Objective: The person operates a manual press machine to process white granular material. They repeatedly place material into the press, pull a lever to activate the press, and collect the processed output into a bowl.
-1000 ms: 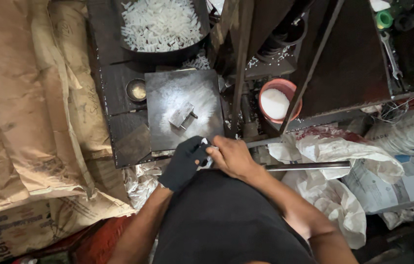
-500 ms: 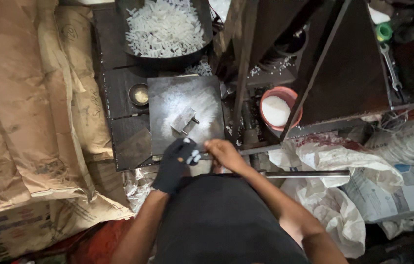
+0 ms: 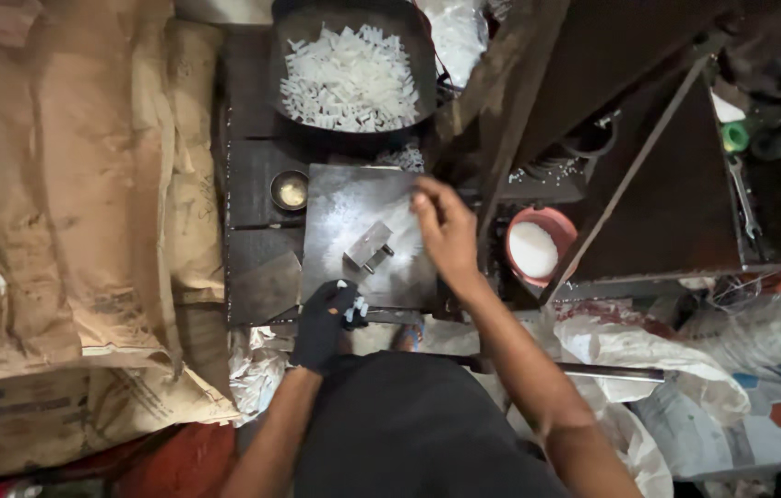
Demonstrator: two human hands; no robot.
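My left hand (image 3: 325, 322), in a black glove, is closed around a bunch of small white plastic pieces (image 3: 354, 306) at the near edge of a grey metal plate (image 3: 339, 203). My bare right hand (image 3: 444, 227) reaches forward over the plate's right side, fingers bent, and I see nothing in it. A small metal block fixture (image 3: 368, 247) sits in the middle of the plate, left of my right hand. Beyond the plate, a dark pan (image 3: 289, 28) holds a heap of the same white pieces (image 3: 348, 77).
Brown sacks (image 3: 67, 184) are piled along the left. A small round metal cup (image 3: 290, 190) sits left of the plate. A red bowl (image 3: 538, 247) of white powder stands to the right, beside a dark metal frame (image 3: 649, 157). A metal bar (image 3: 593, 372) and plastic bags (image 3: 667, 369) lie lower right.
My right hand has left my left hand and moved forward over the plate's right side. The gloved left hand stays at the plate's near edge with the white pieces.
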